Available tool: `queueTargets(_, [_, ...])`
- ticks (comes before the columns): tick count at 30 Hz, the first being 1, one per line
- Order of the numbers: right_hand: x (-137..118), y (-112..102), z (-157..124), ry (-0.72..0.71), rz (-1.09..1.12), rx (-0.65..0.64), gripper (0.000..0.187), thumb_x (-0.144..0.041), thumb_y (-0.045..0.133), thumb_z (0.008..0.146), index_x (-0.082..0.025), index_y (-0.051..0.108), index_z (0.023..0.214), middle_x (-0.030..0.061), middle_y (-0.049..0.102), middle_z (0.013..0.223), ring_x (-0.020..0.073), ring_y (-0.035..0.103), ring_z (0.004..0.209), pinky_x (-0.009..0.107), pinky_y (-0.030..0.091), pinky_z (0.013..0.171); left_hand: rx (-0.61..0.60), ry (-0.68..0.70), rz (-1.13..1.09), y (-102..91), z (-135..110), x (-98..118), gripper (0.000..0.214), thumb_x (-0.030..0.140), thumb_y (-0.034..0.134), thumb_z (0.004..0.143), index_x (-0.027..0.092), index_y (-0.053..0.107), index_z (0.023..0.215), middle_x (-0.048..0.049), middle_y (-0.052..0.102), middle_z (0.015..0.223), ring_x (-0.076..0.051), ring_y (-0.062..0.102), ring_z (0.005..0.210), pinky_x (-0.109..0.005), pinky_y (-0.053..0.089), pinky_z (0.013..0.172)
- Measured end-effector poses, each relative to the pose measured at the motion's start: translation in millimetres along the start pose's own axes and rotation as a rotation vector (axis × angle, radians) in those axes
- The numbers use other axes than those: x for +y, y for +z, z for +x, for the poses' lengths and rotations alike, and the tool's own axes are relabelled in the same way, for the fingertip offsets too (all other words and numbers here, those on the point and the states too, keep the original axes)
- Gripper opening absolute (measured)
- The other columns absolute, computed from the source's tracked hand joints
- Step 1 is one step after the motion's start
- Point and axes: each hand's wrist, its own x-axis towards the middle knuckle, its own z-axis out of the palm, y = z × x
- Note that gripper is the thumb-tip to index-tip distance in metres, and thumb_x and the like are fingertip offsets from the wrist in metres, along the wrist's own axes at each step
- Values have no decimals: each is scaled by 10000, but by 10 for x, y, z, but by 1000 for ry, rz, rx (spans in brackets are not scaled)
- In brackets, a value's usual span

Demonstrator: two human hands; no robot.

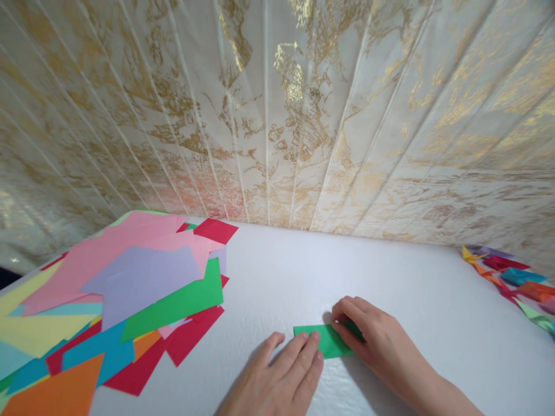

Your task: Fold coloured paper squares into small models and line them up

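A small green strip of paper (329, 341) lies on the white table between my hands. My left hand (288, 375) rests flat, its fingertips pressing on the strip's left part and its thumb held apart on the table side. At the strip's right end, my right hand (368, 335) has thumb and forefinger closed on the paper. That end looks darker and raised, partly hidden behind the fingers, so its exact fold cannot be made out.
Loose coloured sheets, among them a lilac sheet (147, 277) and a green sheet (182, 303), overlap at the left of the white table (277, 271). Several folded paper pieces (522, 277) lie at the far right. A gold-patterned curtain (269, 115) hangs behind.
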Motion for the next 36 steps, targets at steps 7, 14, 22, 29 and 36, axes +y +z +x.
queueTargets(7, [-280, 86, -66, 6, -68, 139, 75, -188, 626, 833, -215, 623, 902, 36, 639, 860, 230, 559, 801, 355, 379, 738, 18, -20, -54, -55, 27, -27, 333, 236, 352, 1065, 195, 638, 1229, -10, 665, 1314, -172, 543, 1165, -345, 353, 913])
queueTargets(14, [-311, 172, -133, 60, -23, 163, 135, -159, 598, 845, -234, 574, 955, 32, 643, 926, 229, 568, 850, 405, 378, 848, 26, -74, -96, -47, -23, -83, 299, 318, 422, 1044, 259, 633, 1247, -11, 701, 1155, -230, 577, 1041, -374, 352, 912])
queueTargets(22, [-320, 179, -140, 45, -53, 213, 154, -155, 581, 831, -248, 552, 951, 25, 647, 921, 232, 589, 871, 461, 344, 943, 15, -11, -80, -155, -47, -177, 225, 199, 475, 1017, 201, 695, 1065, 9, 708, 1176, -197, 564, 1000, -358, 331, 936])
queueTargets(29, [-472, 226, -64, 75, 33, 269, 223, -209, 668, 735, -250, 580, 935, 20, 646, 915, 242, 584, 898, 498, 294, 1019, -33, -5, -66, -86, -118, -98, 251, 232, 488, 1008, 192, 685, 1158, -29, 686, 1234, -196, 575, 1047, -348, 351, 964])
queueTargets(36, [-461, 265, -103, 123, 63, 237, 370, -142, 604, 707, -246, 600, 1061, 71, 627, 1094, 306, 516, 1088, 514, 361, 979, -28, 8, -53, -119, -113, -89, 294, 296, 488, 1017, 161, 675, 1201, -54, 695, 1221, -209, 573, 1081, -350, 353, 994])
